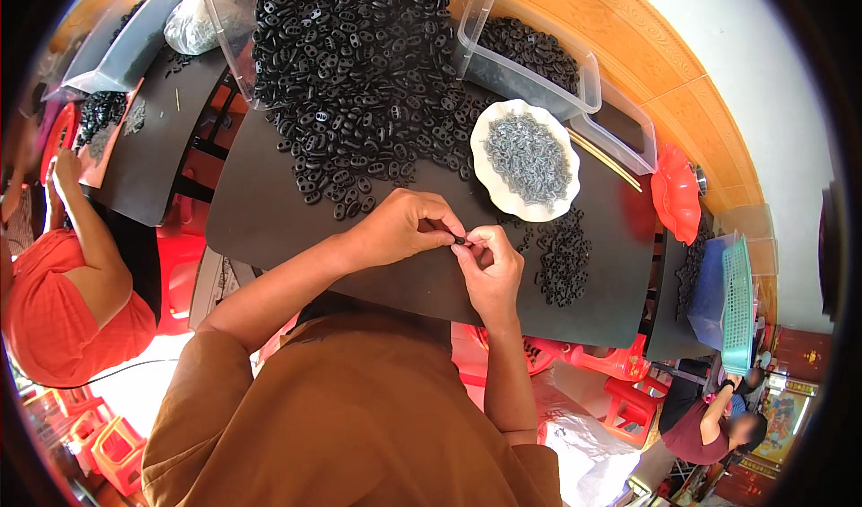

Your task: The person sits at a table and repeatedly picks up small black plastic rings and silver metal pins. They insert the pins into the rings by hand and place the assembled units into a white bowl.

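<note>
Head view shows both bare hands meeting over the near part of a dark, smooth-topped counter (260,193). The left hand (395,229) is closed in a thumb-and-finger pinch on a tiny black piece (459,239), and the right hand (494,269) grips it from the other side, so the piece sits between the two sets of fingertips, raised above the counter. Its exact form is mostly hidden by the fingers.

Beyond the hands spreads a large heap of black, oval, two-holed plastic pieces (350,85). To the right stands a white, scalloped bowl (535,212) full of small, translucent grey bits (527,161); nearer the right hand lies a loose scatter of small black parts (564,260).

The step in hand looks like close fingertip work on a single piece, perhaps fitting or adjusting something on it; whether a second part is involved cannot be made out. The next move seems to call for a steady left pinch while the right thumb and finger press or turn with light, exact force, without letting the piece slip.
</note>
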The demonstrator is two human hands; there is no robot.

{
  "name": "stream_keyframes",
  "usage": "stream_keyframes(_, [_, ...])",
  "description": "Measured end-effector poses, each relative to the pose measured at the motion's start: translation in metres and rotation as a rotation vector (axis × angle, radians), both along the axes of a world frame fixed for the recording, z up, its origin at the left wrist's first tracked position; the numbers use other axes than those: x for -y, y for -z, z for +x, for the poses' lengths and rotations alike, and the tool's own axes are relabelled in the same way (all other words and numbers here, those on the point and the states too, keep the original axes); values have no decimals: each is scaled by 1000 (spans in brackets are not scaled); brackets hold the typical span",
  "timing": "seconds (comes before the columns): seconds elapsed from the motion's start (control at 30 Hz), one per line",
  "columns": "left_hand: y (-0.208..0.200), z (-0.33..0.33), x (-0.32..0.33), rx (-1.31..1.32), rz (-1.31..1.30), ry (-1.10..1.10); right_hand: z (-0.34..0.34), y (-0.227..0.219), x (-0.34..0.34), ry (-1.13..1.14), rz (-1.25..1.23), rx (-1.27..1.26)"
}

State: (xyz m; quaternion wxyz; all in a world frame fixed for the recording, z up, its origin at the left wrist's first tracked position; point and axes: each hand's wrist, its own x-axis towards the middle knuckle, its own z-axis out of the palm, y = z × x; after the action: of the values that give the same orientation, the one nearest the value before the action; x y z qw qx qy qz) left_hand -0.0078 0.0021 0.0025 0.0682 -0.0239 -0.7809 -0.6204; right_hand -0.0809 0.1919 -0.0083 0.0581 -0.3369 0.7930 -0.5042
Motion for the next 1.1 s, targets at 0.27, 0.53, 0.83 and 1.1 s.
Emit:
stream_keyframes(0.27, [-2,1,1,-26,-32,5,1,0,0,-9,-9,-21])
stream_keyframes(0.53, [-4,3,7,-118,-133,-78,1,-2,1,-20,-10,-19])
stream_keyframes(0.83, [2,12,20,-232,-526,-139,1,-2,1,-14,14,-26])
stream_keyframes(1.1, [-19,9,37,-166,-685,-138,1,-2,0,-11,9,-38])
